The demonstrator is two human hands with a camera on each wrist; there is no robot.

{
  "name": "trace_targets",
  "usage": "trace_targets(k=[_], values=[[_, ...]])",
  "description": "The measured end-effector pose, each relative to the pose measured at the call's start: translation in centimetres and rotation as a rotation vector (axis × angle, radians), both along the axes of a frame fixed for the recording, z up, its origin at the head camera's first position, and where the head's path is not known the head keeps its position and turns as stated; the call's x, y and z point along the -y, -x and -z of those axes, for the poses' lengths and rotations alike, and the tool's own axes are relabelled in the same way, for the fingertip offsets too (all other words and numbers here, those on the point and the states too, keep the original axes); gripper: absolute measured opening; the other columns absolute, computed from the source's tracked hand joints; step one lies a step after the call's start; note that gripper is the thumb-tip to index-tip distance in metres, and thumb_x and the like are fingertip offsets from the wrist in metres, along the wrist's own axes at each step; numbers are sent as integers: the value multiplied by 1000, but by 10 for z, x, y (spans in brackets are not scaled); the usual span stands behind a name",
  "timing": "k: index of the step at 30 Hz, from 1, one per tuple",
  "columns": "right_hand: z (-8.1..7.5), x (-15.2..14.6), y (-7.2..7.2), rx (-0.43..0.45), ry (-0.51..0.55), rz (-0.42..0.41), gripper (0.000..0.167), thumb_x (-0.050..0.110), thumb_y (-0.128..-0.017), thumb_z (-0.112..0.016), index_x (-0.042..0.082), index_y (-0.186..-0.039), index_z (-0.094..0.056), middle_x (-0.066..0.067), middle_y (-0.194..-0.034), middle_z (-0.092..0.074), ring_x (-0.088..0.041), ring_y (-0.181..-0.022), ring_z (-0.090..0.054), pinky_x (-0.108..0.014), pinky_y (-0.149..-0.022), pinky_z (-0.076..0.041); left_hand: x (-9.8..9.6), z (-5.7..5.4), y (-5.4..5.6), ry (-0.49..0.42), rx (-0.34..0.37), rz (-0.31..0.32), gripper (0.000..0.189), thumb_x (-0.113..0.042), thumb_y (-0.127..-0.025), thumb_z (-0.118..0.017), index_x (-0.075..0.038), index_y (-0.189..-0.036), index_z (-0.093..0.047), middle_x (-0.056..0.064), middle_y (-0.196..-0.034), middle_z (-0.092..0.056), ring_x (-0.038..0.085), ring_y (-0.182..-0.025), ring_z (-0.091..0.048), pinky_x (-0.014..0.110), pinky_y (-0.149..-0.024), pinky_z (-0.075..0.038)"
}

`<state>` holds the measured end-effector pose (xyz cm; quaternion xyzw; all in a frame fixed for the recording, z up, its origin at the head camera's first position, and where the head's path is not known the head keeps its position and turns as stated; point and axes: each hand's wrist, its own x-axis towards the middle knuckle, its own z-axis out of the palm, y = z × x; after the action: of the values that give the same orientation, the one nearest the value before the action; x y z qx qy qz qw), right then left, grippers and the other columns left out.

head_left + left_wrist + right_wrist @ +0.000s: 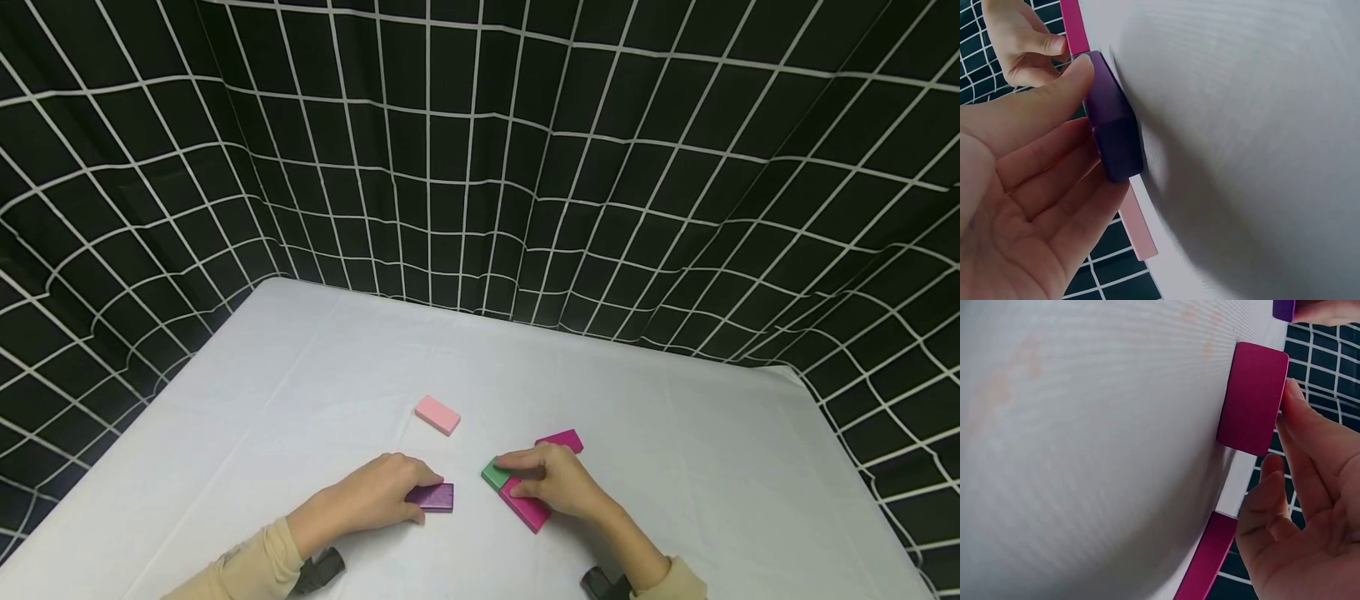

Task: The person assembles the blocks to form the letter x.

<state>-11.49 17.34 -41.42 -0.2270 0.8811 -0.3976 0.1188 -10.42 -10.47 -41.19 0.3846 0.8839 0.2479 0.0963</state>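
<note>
My left hand (pixel 372 497) pinches a purple block (pixel 439 497) between thumb and fingers, low over the white table. In the left wrist view the thumb lies along one side of that purple block (pixel 1110 119), fingers on the other. Right of it, a green block (pixel 496 474) and a magenta block (pixel 527 506) lie end to end, touching. My right hand (pixel 564 481) reaches over them, index fingertip on the green block and thumb on the magenta one. The right wrist view shows the thumb at the magenta block's (pixel 1252 398) edge; the green block is hidden there.
Behind my right hand lies a second magenta block (pixel 562 439), partly covered by it. A pink block (pixel 438 415) rests farther back, left of the green one. The white-clothed table (pixel 337 358) ends at a dark curtain (pixel 480 167) with a white grid.
</note>
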Motion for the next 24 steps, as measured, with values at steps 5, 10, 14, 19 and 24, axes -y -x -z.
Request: trace_targets(k=[5,10,14,19,24], values=[[0,-1,1,-27,-15,-24,32,4,-79,-78,4,-110,-74,-8,-112,-71,-30,-109,-63,-35,-90,-52,-1,1,0,-4,-39,-1,38,-11,-75,-82,3,-109,-71,9,-102,-72,16,-94,-67,30,-81,-54],[1,-2,0,-59,-56,-42,32,8,-80,-78,6,-112,-73,-6,-113,-71,-28,-109,-63,-30,-89,-50,-1,3,-1,-5,-93,-19,37,-14,-74,-83,2,-105,-72,7,-95,-72,11,-86,-65,29,-76,-53],[1,-3,-1,-82,-112,-47,33,13,-81,-78,9,-113,-73,-2,-115,-70,-24,-105,-61,-31,-85,-47,-2,4,-2,6,-123,-43,36,-15,-73,-83,0,-103,-72,3,-88,-69,7,-78,-60,28,-72,-52],[1,-2,-3,-98,-153,-56,34,15,-81,-78,10,-115,-73,0,-118,-69,-19,-99,-59,-26,-76,-46,-4,3,-5,16,-113,-74,34,-13,-71,-85,0,-101,-73,2,-84,-67,7,-74,-59,27,-68,-52],[0,-2,-2,-115,-162,-67,34,14,-81,-78,9,-114,-73,-1,-117,-69,-20,-99,-60,-27,-78,-46,-4,2,-7,14,-131,-118,33,-11,-69,-84,0,-99,-73,3,-84,-67,11,-74,-62,29,-68,-53]])
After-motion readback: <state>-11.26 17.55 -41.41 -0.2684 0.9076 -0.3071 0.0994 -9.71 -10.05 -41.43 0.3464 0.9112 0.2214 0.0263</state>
